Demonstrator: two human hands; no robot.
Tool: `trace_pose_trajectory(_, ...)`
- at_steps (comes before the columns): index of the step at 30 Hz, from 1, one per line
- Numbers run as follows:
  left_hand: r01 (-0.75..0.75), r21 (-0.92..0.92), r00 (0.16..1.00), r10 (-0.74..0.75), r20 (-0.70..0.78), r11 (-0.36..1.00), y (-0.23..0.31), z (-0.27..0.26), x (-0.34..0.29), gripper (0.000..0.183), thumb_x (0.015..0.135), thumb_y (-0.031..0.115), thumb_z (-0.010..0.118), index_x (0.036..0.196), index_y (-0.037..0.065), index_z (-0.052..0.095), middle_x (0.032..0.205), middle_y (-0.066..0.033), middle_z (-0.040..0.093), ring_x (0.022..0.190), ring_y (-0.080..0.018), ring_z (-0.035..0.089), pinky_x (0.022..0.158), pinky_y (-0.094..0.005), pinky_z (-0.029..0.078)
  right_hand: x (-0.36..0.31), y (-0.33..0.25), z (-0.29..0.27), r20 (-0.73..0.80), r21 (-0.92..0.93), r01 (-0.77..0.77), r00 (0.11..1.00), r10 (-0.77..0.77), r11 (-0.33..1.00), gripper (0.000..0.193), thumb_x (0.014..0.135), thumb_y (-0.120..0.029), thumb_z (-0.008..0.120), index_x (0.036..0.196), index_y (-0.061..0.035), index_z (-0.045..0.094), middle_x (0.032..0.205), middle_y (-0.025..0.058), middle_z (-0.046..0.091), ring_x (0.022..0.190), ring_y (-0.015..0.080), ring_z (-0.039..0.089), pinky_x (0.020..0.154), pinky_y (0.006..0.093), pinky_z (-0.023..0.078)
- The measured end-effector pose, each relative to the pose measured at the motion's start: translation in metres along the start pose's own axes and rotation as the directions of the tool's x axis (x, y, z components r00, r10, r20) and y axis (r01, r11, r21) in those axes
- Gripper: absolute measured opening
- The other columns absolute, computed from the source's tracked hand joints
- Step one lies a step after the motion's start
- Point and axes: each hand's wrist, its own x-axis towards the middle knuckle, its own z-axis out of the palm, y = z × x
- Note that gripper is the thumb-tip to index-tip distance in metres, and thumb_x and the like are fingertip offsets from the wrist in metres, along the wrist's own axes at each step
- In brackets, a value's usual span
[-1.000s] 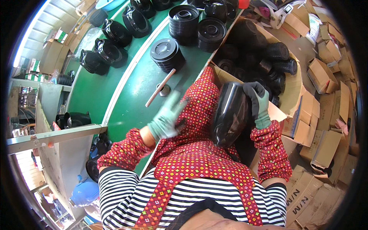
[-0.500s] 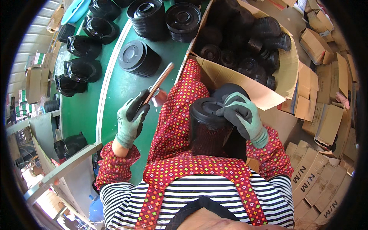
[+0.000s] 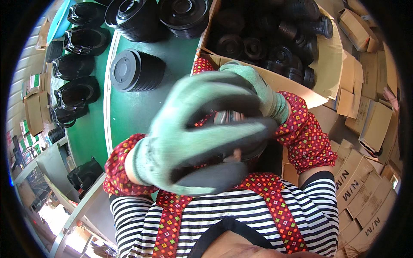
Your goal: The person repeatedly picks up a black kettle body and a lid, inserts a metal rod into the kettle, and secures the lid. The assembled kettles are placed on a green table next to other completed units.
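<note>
My left hand (image 3: 202,133), in a green glove with dark palm coating, is large and blurred across the middle of the view. Its fingers and thumb are spread apart, and I see nothing gripped between them. Behind it, my gloved right hand (image 3: 254,84) sits by the near box flap, its fingers mostly hidden. A shiny patterned patch (image 3: 229,116) shows through the gap between the left fingers; I cannot make out what it is. The stack of black lids on my lap is largely covered by the left hand.
A stack of black plastic saucers (image 3: 135,71) stands on the green table (image 3: 131,109), with larger black stacks (image 3: 131,19) beyond. Shiny black pots (image 3: 77,92) line the left side. An open carton (image 3: 329,64) of black round stacks is ahead right. Flattened cartons (image 3: 365,189) lie at right.
My left hand has swung right and up across my lap; the thin flat object it held no longer shows. My right hand has moved away from the lid stack toward the carton.
</note>
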Motion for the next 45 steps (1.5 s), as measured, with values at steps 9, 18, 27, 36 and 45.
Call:
trace_pose_trajectory(9, 0.161, 0.086, 0.986, -0.157, -0.058, 0.983, 0.017, 0.099, 0.025, 0.049, 0.079, 0.038, 0.072, 0.118, 0.009, 0.07, 0.116, -0.0135, 0.062, 0.114, -0.0352, 0.058, 0.104, -0.0521, 0.043, -0.003, -0.001, 0.0, 0.118, 0.121, 0.099, 0.987, -0.113, 0.988, 0.032, 0.103, -0.011, 0.062, 0.132, 0.0008, 0.057, 0.133, 0.021, 0.06, 0.125, 0.0392, 0.061, 0.118, 0.0521, 0.042)
trace_pose_trajectory(18, -0.063, -0.391, 0.998, 0.058, -0.025, 0.918, -0.005, 0.083, -0.004, 0.025, 0.092, 0.032, 0.07, 0.098, 0.009, 0.077, 0.1, -0.0095, 0.067, 0.1, -0.035, 0.065, 0.106, -0.0599, 0.044, -0.039, -0.053, 0.001, 0.03, -0.05, -0.38, 0.924, 0.382, 0.924, 0.04, 0.103, -0.03, 0.055, 0.125, 0.0021, 0.066, 0.138, 0.0247, 0.059, 0.135, 0.0463, 0.052, 0.127, 0.0561, 0.025)
trace_pose_trajectory(27, -0.122, -0.532, 0.985, 0.166, 0.035, 0.838, -0.03, 0.068, -0.01, 0.035, 0.083, 0.037, 0.076, 0.098, 0.006, 0.074, 0.105, -0.0145, 0.067, 0.099, -0.0385, 0.063, 0.098, -0.0566, 0.046, -0.02, -0.072, -0.007, -0.085, -0.11, -0.365, 0.93, 0.357, 0.925, 0.045, 0.096, -0.039, 0.06, 0.12, -0.0024, 0.069, 0.122, 0.019, 0.065, 0.117, 0.0425, 0.057, 0.111, 0.0549, 0.039)
trace_pose_trajectory(36, -0.301, -0.944, 0.951, -0.026, -0.307, 0.133, -0.107, 0.077, -0.023, 0.047, 0.111, 0.052, 0.048, 0.088, 0.016, 0.07, 0.066, -0.0026, 0.069, 0.07, -0.0232, 0.072, 0.085, -0.0502, 0.052, 0.021, -0.141, -0.052, 0.217, -0.616, -0.529, 0.598, 0.771, 0.584, 0.067, 0.084, -0.051, 0.08, 0.128, -0.0048, 0.062, 0.104, 0.0174, 0.067, 0.094, 0.0331, 0.069, 0.085, 0.0483, 0.052)
trace_pose_trajectory(45, -0.08, -0.988, 0.94, -0.319, -0.118, 0.129, -0.114, 0.071, -0.023, 0.048, 0.107, 0.054, 0.047, 0.086, 0.013, 0.061, 0.075, -0.0011, 0.063, 0.07, -0.0168, 0.061, 0.09, -0.0408, 0.051, 0.05, -0.154, -0.041, 0.128, -0.712, -0.587, 0.43, 0.894, 0.384, 0.057, 0.084, -0.035, 0.082, 0.123, -0.0026, 0.058, 0.098, 0.0205, 0.068, 0.089, 0.0391, 0.07, 0.076, 0.0462, 0.055)
